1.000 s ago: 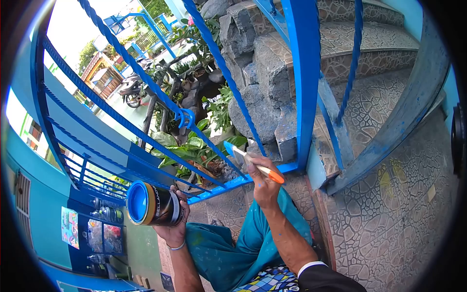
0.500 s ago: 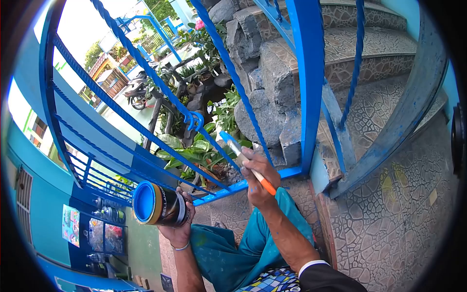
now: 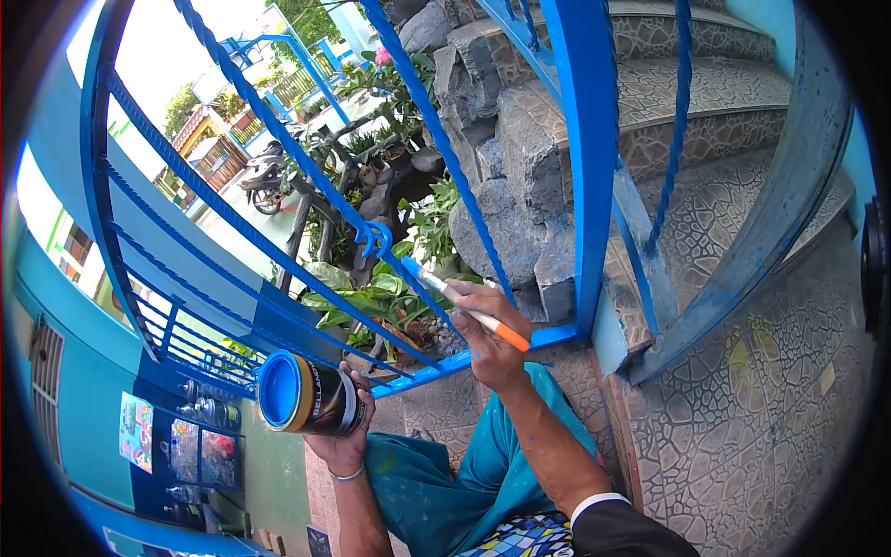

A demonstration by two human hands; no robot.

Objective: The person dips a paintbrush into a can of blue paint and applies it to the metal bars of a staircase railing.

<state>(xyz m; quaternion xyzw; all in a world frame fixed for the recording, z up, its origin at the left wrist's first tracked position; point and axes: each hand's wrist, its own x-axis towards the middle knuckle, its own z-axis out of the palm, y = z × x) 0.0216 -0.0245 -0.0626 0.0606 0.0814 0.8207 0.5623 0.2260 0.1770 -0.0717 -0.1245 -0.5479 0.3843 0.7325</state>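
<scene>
A paint can point(image 3: 320, 399) with a dark label and blue paint inside is tilted to the left in my left hand point(image 3: 348, 436), its fingers wrapped round the bottom end. My right hand point(image 3: 492, 336) holds a paintbrush point(image 3: 501, 330) with an orange-tipped handle. The brush's blue bristles point up and left and lie at a twisted blue bar point(image 3: 422, 290), just below its curled ornament point(image 3: 374, 239). Whether bristles and bar touch is hard to tell. The bar belongs to a blue metal railing point(image 3: 587, 167) in front of me.
Stone-patterned steps point(image 3: 696, 88) rise at the upper right behind a grey, blue-spotted curved rail point(image 3: 742, 288). Grey rocks point(image 3: 506, 223) and leafy plants point(image 3: 376, 297) stand beyond the bars. A motorcycle point(image 3: 267, 181) is farther back. Water bottles point(image 3: 212, 410) are at the left.
The brush and my right hand have moved slightly left and down, bringing the bristles to the twisted bar. The can has shifted a little to the right and down with my left hand.
</scene>
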